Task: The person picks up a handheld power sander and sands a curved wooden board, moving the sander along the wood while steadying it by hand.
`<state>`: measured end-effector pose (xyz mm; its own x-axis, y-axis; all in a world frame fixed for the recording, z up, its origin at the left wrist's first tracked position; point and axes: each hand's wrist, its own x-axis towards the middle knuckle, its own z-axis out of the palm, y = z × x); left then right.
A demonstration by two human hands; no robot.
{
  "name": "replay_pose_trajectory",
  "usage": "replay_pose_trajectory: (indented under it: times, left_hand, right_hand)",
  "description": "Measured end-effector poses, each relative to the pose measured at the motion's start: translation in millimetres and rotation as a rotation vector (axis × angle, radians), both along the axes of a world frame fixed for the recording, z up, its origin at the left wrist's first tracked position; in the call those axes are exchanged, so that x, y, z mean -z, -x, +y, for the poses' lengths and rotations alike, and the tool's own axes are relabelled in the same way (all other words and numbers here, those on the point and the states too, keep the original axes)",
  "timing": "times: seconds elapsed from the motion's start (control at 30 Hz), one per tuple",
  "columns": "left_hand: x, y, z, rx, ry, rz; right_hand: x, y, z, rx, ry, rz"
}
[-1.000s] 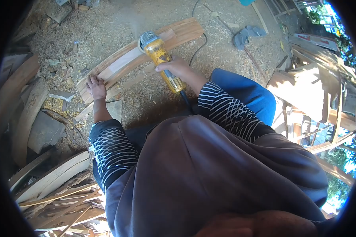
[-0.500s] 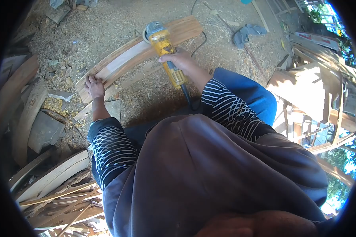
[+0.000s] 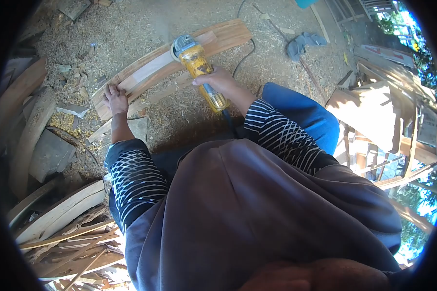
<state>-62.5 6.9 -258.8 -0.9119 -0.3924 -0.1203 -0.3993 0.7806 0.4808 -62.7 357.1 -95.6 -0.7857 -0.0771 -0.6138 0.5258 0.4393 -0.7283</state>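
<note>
A curved wooden plank (image 3: 155, 68) with a paler strip along its middle lies on the ground. At its left end my left hand (image 3: 115, 100) rests on top, fingers bent over the wood and pressing on it. My right hand (image 3: 213, 79) is wrapped round the body of a yellow angle grinder (image 3: 195, 61). The grinder's metal head and disc are over the middle of the plank; whether the disc touches the wood cannot be made out. A dark cord leaves the grinder's rear end near my knees.
Curved boards (image 3: 65, 211) and thin offcuts are heaped at the lower left. Flat grey pieces (image 3: 52, 154) lie left of my arm. Grey sandals (image 3: 304, 44) sit at the upper right, near a thin rod. Sunlit wood sheets (image 3: 366, 114) stand at the right.
Over the last second the grinder went up and right along the plank, then came back down and left. My left hand stays at the plank's left end.
</note>
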Motion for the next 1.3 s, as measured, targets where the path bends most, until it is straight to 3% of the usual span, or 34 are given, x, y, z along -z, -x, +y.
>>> replay_pose_trajectory:
  times: [0.23,0.33,0.4,0.43,0.47,0.53,0.57,0.63,0.73,0.83,1.03,1.17,1.23,1.27,1.3]
  left_hand:
    - [-3,5,2,-0.015,0.005,0.017]
    - [-33,17,22,-0.128,-0.013,-0.172]
    - [-57,34,55,-0.125,0.331,-0.172]
    - [-80,43,81,-0.013,0.295,-0.107]
    - [-68,57,97,0.126,0.238,0.092]
    - [-85,74,143,0.349,0.204,0.065]
    - [-80,78,150,0.346,0.206,0.069]
    - [-71,79,155,0.406,0.276,-0.264]
    - [-76,72,133,0.538,0.463,-0.328]
    - [-75,58,116,0.667,0.475,-0.164]
    - [-96,43,102,0.871,0.451,-0.279]
    - [-81,37,93,0.765,0.522,-0.21]
    - [-64,32,96,0.504,0.247,-0.04]
    - [-55,23,106,0.503,0.244,-0.043]
    - [-51,12,123,0.266,0.274,-0.063]
  right_hand:
    - [-5,17,45,0.324,0.039,0.035]
    - [-4,26,65,0.449,0.137,0.02]
    - [-11,30,72,0.511,0.2,0.073]
    - [-14,32,74,0.514,0.202,0.077]
    - [-17,35,76,0.517,0.23,0.113]
    - [-29,39,78,0.518,0.259,0.157]
    - [-38,38,76,0.494,0.278,0.173]
    - [-49,40,74,0.459,0.306,0.187]
    - [-57,43,71,0.443,0.319,0.188]
    - [-56,41,63,0.448,0.344,0.177]
    - [-50,45,43,0.392,0.299,0.172]
    - [-61,40,31,0.327,0.361,0.141]
    - [-63,38,27,0.319,0.359,0.122]
    - [-63,37,25,0.311,0.346,0.125]
    - [-63,36,22,0.301,0.333,0.129]
